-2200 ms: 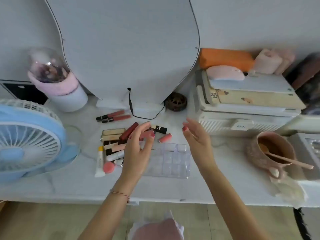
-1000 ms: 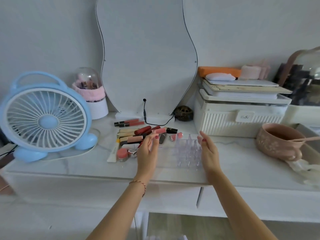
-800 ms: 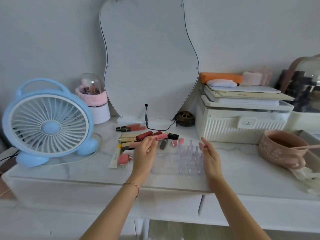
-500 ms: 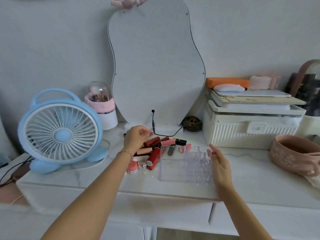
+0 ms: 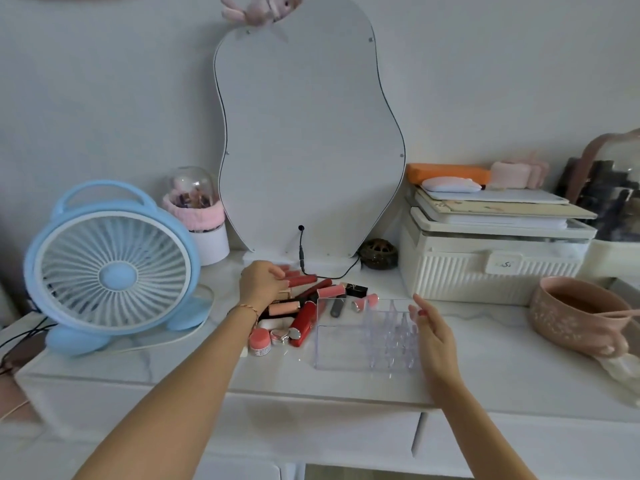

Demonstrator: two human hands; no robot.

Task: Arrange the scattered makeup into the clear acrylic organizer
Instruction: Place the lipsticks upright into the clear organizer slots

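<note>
The clear acrylic organizer (image 5: 346,344) stands empty on the white marble-look table (image 5: 485,368), with its small grid cells on the right side. Scattered makeup lies to its left and behind it: a big red lipstick (image 5: 304,320), a pink jar (image 5: 259,339), a black lipstick (image 5: 356,289), a grey tube (image 5: 337,306) and several pink tubes. My left hand (image 5: 259,284) reaches over the pile, fingers curled on the end of a red lip gloss tube (image 5: 301,280) lying at the back. My right hand (image 5: 431,327) is open, beside the organizer's right wall.
A blue desk fan (image 5: 110,271) stands at the left. A curvy mirror (image 5: 311,150) leans on the wall, its black cable (image 5: 301,251) trailing behind the makeup. A white storage box (image 5: 485,271) and a pink bowl (image 5: 575,317) fill the right side. A domed brush holder (image 5: 204,220) is behind the fan.
My left hand left the organizer's left side and reached back over the pile to the red tubes near the mirror. My right hand stayed by the organizer. The view rose.
</note>
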